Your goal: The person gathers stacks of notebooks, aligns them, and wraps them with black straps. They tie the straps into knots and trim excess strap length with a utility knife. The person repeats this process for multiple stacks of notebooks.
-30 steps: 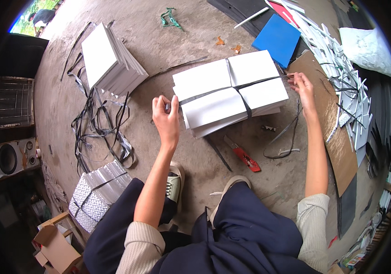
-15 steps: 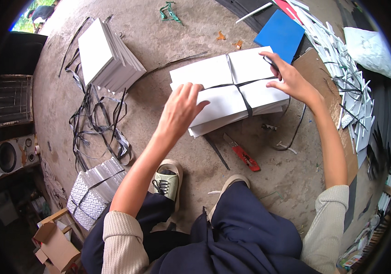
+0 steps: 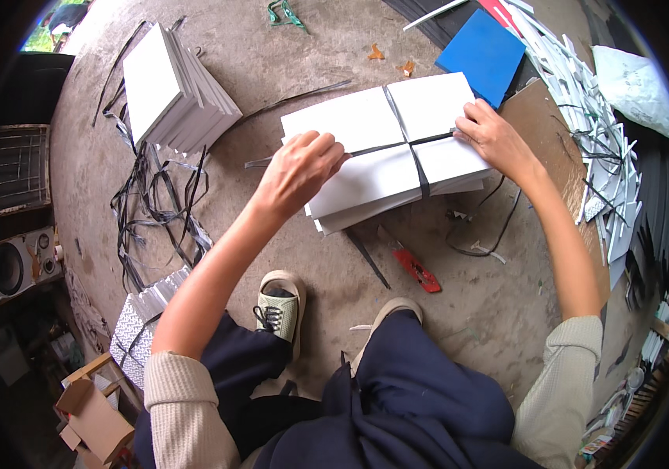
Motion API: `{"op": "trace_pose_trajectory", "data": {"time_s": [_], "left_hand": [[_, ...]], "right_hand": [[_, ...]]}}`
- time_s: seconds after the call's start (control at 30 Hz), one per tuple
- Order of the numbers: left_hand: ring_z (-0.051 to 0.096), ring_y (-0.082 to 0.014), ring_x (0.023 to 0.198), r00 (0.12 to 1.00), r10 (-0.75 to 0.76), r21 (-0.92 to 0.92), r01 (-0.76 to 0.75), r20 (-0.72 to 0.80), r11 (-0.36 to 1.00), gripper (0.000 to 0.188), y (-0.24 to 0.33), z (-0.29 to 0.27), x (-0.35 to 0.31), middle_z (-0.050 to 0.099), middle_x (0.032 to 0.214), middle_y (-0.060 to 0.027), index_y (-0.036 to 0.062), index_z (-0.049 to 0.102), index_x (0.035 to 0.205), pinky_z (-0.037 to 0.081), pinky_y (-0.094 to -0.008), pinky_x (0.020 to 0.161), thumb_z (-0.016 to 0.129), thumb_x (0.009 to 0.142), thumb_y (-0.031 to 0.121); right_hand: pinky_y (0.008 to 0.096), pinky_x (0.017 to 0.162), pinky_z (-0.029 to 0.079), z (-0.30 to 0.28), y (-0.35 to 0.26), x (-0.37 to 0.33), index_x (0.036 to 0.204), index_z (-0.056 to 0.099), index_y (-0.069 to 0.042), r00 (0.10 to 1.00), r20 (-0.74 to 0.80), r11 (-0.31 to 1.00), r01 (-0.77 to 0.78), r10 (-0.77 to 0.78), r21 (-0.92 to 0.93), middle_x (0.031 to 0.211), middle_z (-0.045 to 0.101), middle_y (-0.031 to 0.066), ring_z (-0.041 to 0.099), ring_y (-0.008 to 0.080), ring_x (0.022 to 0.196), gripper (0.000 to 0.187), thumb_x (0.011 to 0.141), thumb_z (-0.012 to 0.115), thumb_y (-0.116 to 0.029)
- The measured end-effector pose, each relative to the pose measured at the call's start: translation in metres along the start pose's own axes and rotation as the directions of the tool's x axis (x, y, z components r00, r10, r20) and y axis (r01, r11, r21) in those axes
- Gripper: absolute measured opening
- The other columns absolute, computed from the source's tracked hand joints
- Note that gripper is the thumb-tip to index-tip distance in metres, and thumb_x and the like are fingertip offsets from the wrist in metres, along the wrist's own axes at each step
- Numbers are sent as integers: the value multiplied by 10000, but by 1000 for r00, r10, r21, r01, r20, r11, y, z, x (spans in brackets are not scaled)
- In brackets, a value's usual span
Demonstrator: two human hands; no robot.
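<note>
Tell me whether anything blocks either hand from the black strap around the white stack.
Nothing visible does: the left hand and right hand are both at the black strap on top of the white stack. The red cutter lies aside on the floor.

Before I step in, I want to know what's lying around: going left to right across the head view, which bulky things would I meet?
Speaker → open cardboard box → stack of white panels → black-strapped white stack → brown board → white plastic sack.
</note>
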State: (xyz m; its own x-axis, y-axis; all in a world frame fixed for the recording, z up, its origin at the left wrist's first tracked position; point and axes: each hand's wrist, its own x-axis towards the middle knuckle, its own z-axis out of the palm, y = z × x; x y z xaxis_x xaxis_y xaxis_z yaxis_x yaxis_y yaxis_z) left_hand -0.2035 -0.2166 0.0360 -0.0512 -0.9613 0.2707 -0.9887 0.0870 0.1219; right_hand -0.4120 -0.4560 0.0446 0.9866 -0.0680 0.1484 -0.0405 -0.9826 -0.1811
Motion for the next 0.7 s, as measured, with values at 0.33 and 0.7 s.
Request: {"op": "trace_pose_trajectory", "data": {"time_s": [0.33, 0.7], "left_hand": [[167, -340, 1265, 640, -731, -411, 615, -237, 673, 92, 50, 25, -39, 261, 1332, -157, 104, 567, 806, 163, -474, 1017, 553, 831, 191], [357, -128, 891, 553, -829, -874, 442, 87, 203, 138, 61, 65, -67, 374, 970, -33, 134, 363, 1028, 307, -280, 854, 319, 950, 239]], "right_hand": [[419, 920, 323, 27, -22, -44, 874, 567, -128, 869, -415, 921, -358, 270, -152, 1255, 367, 59, 387, 281, 1099, 88, 793, 588, -159], [276, 852, 322, 72, -3, -79, 1001, 505, -155, 658, 251, -330, -4, 710, 944, 977, 453, -22, 424, 110, 947, 246, 877, 484, -366]]}}
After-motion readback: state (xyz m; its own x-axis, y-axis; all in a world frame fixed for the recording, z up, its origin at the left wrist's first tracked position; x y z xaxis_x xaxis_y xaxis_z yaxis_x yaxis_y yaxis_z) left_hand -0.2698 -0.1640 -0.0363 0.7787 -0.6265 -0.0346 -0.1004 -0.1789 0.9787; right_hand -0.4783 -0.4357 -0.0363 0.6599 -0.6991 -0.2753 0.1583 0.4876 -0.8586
